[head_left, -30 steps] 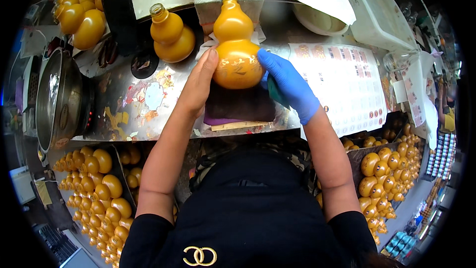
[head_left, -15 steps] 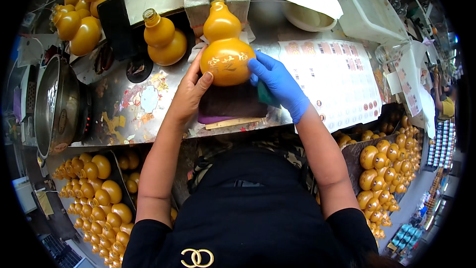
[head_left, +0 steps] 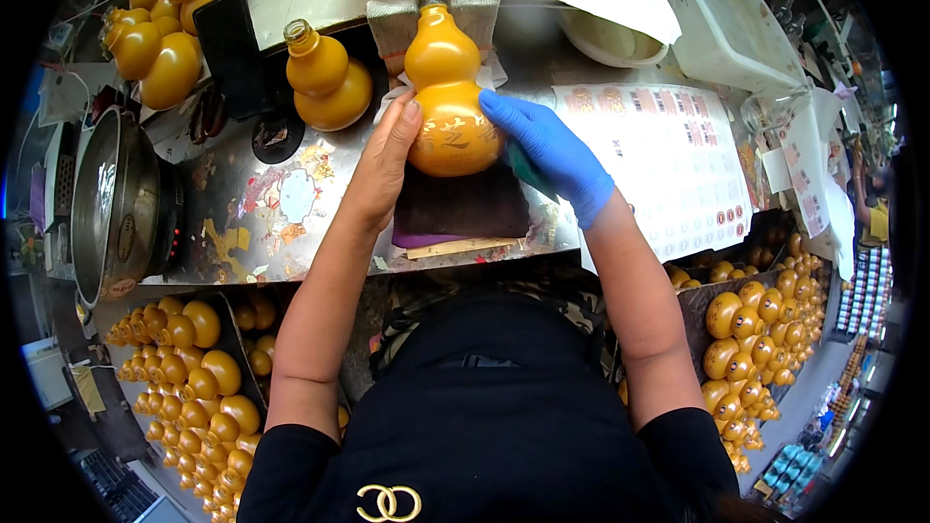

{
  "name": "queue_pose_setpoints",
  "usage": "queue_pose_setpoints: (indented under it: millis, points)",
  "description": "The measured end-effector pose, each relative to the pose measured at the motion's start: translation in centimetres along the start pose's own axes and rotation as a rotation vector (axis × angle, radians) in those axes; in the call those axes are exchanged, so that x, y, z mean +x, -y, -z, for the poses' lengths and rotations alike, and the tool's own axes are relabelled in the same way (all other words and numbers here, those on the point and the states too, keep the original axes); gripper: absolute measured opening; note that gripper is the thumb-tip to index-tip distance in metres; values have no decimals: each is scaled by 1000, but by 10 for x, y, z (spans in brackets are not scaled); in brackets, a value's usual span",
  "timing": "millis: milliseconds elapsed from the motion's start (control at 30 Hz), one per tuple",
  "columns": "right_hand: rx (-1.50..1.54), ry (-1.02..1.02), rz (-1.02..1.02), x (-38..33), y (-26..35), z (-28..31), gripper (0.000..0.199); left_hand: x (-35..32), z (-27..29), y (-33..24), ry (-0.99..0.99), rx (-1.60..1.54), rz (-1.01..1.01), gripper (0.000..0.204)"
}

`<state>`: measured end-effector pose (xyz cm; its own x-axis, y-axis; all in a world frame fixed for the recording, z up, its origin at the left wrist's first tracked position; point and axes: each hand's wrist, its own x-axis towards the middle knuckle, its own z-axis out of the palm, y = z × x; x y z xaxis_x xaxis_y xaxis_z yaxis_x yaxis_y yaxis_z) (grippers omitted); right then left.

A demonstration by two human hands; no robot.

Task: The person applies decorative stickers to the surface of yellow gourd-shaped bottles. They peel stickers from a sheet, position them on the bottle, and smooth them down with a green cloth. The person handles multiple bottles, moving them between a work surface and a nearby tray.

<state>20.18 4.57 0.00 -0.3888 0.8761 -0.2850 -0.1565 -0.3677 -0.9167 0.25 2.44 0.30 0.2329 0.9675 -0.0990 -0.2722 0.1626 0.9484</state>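
Note:
A glossy yellow gourd-shaped bottle [head_left: 446, 63] lies over the worktable, its neck pointing away from me and gold lettering on its lower bulb. My bare left hand [head_left: 383, 160] is closed against the left side of that bulb, thumb on top near the waist. On the opposite side, my blue-gloved right hand [head_left: 552, 150] grips the bulb with its fingertips. A dark green flat piece [head_left: 528, 172] shows under the glove's palm; its full shape is hidden. Beneath the bottle's near end is a dark pad [head_left: 455, 208], and a greyish cloth support [head_left: 387, 29] lies around its neck.
Another yellow gourd bottle [head_left: 327, 82] stands to the left, near a black phone [head_left: 237, 53] on a stand. A metal pan [head_left: 111, 203] sits at the far left. Printed sticker sheets [head_left: 659, 165] lie right. Crates of yellow bottles [head_left: 199, 378] flank me on both sides.
The bottle has turned slightly, so its lettering sits lower and nearer to me. My fingers have shifted on its sides, the left thumb now higher. The whole view has moved a little.

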Motion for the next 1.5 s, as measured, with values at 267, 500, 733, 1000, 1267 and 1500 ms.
queue_pose_setpoints:
  millis: [267, 500, 733, 1000, 1267, 1500]
  points:
    - [481, -148, -65, -28, 16, 14, 30, 1, 13, -5, -10, 86, -21, 66]
    - [-701, -367, 499, -63, 20, -66, 33, -18, -19, -10, -49, 337, -118, 79]
    - [-337, -408, 458, -51, 2, -37, 36, -18, -21, -10, -24, 302, -87, 77]
    - [-127, -442, 369, -40, -10, -9, 36, -17, -11, -5, -29, 398, -61, 71]
    - [-359, -503, 657, -54, -8, -39, 39, -7, 2, -3, 37, 288, -59, 77]
    - [-390, -609, 656, -49, -40, -32, 44, -7, 7, 5, 16, 356, -24, 77]
